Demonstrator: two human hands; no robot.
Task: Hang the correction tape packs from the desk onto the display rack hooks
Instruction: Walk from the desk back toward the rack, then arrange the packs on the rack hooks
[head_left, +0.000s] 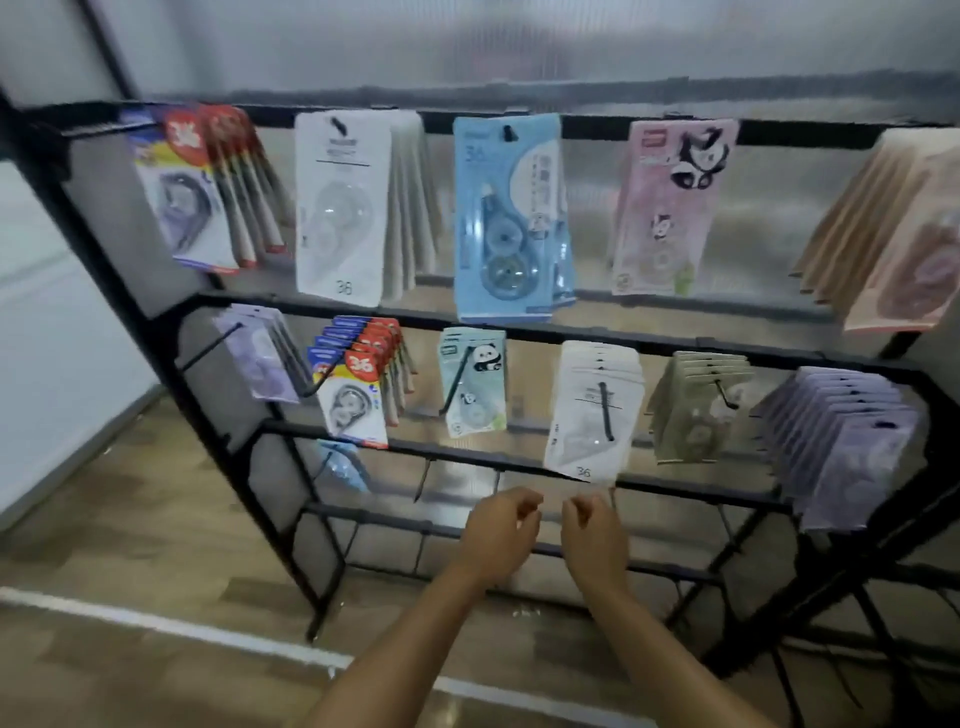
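Both hands reach toward the black display rack (519, 317), side by side and just below the middle row. The left hand (498, 535) and the right hand (595, 540) have their fingers curled inward with the fingertips drawn together; whether they pinch anything is too blurred to tell. They sit right under the lower edge of a stack of white packs (592, 410) marked 36 that hangs on a hook in the middle row.

The correction tape packs hang in rows on the rack. In the top row, from left to right, are red and yellow packs (197, 192), white packs (343, 208), a blue pack (506, 218), a pink pack (670, 208) with a cartoon figure, and tan packs (893, 234). The middle row holds lilac packs (260, 353), more red and yellow packs (358, 384), a pale green panda pack (472, 379), the white stack, olive packs (696, 410) and a long run of purple packs (841, 441). One blue pack (340, 465) hangs lower on the left. The rack stands on a wood-pattern floor (156, 519).
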